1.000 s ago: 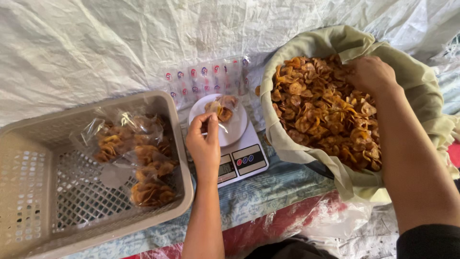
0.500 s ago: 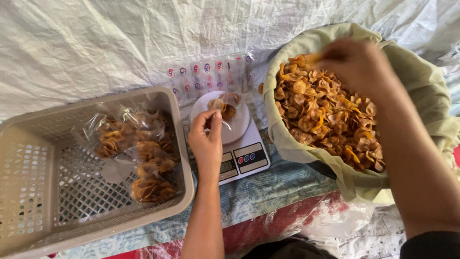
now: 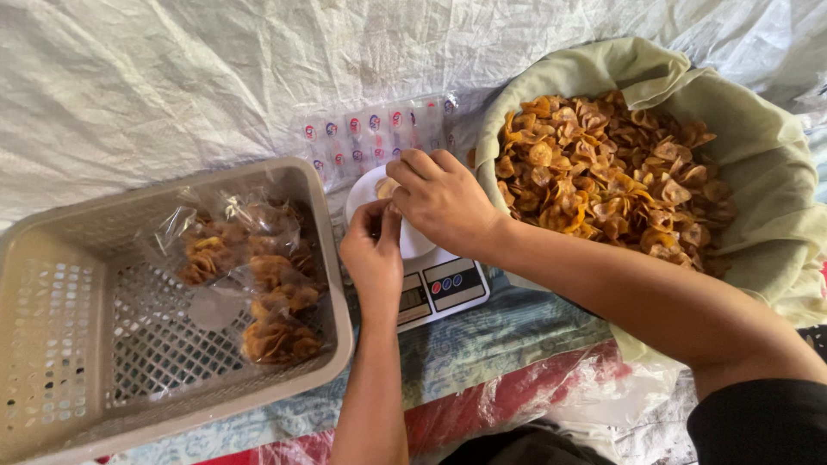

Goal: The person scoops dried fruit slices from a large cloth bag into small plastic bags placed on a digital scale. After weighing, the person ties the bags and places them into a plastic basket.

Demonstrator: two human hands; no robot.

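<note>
Beige plastic basket, nearest on the left, holds clear bags of chips lying in a row that runs away from the person. Just right of it the left hand pinches the near rim of a clear bag on the scale, fingers together on the film. Touching it from the right, the right hand bends over the bag's mouth, fingers curled; what they grip is hidden. The bag opens upward; its long axis cannot be told. Beyond the fingers lies a cloth-lined tub of loose chips.
</note>
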